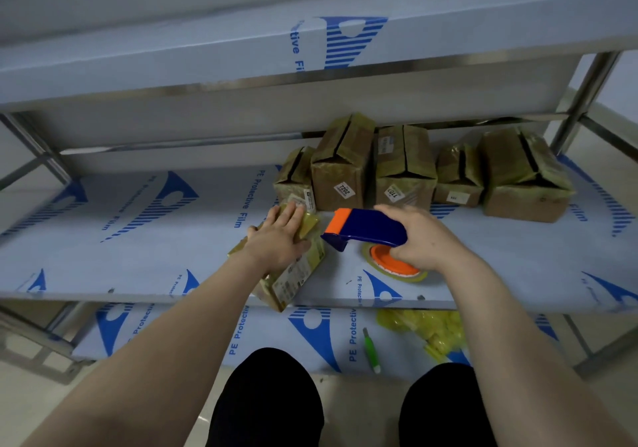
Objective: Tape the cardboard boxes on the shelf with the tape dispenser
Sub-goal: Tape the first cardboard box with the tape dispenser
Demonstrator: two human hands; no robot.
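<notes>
The head camera shows the left hand (279, 236) lying flat, fingers straight, on a small tape-wrapped cardboard box (293, 282). The box sits askew at the front edge of the film-covered metal shelf (155, 239). The right hand (426, 239) curls around the blue and orange tape dispenser (366, 229), just right of that box, with its roll close to the shelf surface. Five more brown cardboard boxes (341, 173) stand in a row at the back. On the lower shelf (269, 336) lie a green-handled tool (371, 350) and crumpled yellow material (431, 332).
</notes>
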